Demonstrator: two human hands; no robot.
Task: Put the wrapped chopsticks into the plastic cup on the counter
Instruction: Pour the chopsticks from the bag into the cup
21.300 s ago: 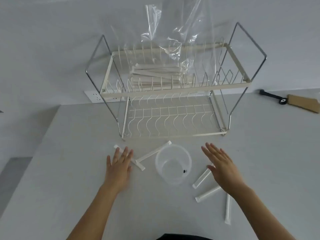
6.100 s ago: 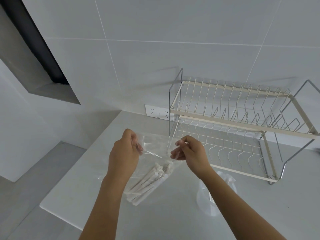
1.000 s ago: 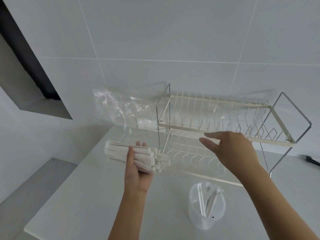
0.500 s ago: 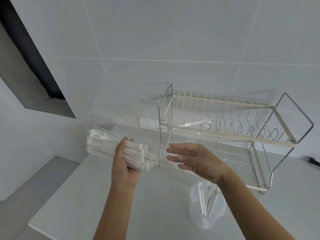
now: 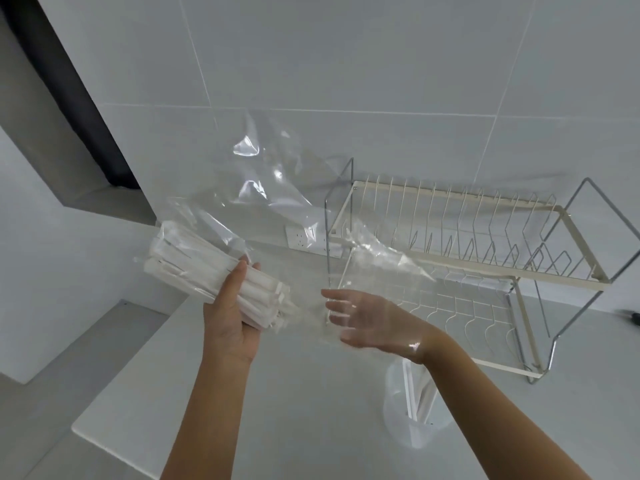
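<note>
Supporting the bundle of wrapped chopsticks from beneath, the left hand curls its fingers around the paper sleeves so they lie level above the counter, while the clear bag billows loose above and across the dish rack. The right hand is spread open and empty, seen through the film, apart from the left and probably reaching in for chopsticks. Below the right wrist stands the plastic cup, a few wrapped pairs upright inside, within easy reach.
</note>
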